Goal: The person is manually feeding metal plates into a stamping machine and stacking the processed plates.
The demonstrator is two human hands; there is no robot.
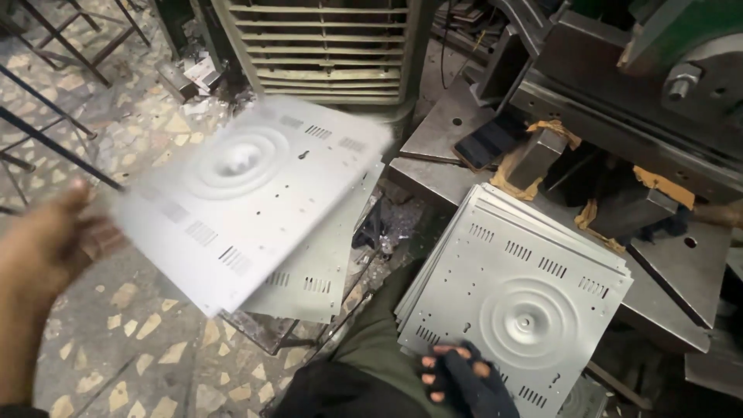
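1. Our left hand (39,248) grips one stamped metal panel (248,193) by its edge, blurred, above the left pile (321,271).
2. Our gloved right hand (464,379) rests open-fingered on the right stack (526,302).
3. We judge squaring the edges matters.

Left hand (42,240) bare, blurry, held out at the left side, arm reaching up from the bottom corner, grip hidden, right hand (464,379) low in the middle, in a dark glove, bare fingers (433,379) poking out, bent, pressed down flat
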